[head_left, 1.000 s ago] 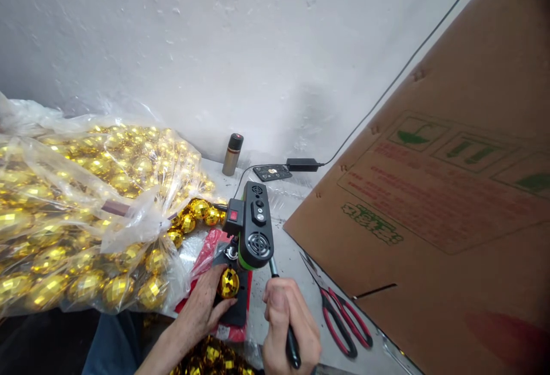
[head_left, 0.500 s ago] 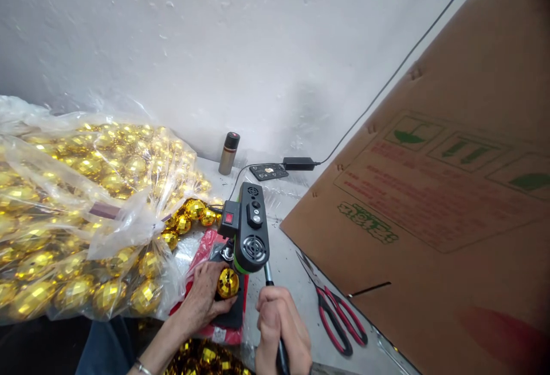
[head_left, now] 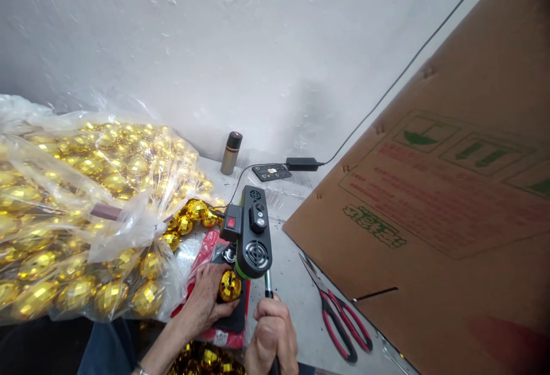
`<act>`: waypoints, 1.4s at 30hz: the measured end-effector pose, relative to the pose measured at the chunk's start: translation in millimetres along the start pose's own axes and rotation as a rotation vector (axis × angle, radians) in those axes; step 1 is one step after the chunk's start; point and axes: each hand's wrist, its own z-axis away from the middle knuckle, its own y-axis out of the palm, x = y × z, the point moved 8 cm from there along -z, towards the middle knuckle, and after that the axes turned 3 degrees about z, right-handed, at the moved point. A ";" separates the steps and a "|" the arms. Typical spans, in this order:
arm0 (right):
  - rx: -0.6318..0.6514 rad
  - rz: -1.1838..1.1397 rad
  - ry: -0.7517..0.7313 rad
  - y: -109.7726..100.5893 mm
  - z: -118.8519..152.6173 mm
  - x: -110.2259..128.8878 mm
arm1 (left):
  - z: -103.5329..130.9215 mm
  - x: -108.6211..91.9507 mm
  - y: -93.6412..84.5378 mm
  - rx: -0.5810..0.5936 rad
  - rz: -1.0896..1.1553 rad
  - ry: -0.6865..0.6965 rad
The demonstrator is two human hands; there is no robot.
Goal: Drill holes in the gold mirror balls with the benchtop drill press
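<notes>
My left hand (head_left: pixel 207 296) has its fingers and thumb closed round a shiny gold mirrored ball (head_left: pixel 230 286). The ball sits over the dark base (head_left: pixel 234 321) of a small bench drill press, under the front of its black head (head_left: pixel 255 231). The drill bit and the ball's far side are mostly hidden. A metal rod with a black grip (head_left: pixel 268 286) sticks out at the press's right, and my right hand (head_left: pixel 273 338) is wrapped round that lever handle. Red plastic (head_left: pixel 206 249) lies beneath the base.
Clear bags of gold balls (head_left: pixel 77 226) fill the left. More gold balls (head_left: pixel 208 356) lie below the table edge. Red-and-black scissors (head_left: pixel 339 315) rest by a large carton (head_left: pixel 429 191). Behind are a spray can (head_left: pixel 231 153), a phone-like slab (head_left: pixel 271 172) and a power adapter (head_left: pixel 302 164).
My right hand has moved slightly left and down with the lever handle, relative to the press. My left hand still holds the ball in place. The whole view has shifted a little.
</notes>
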 end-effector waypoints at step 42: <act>-0.004 0.108 -0.321 8.2 15.2 -13.4 | -6.6 -4.5 -1.6 -0.063 0.035 0.014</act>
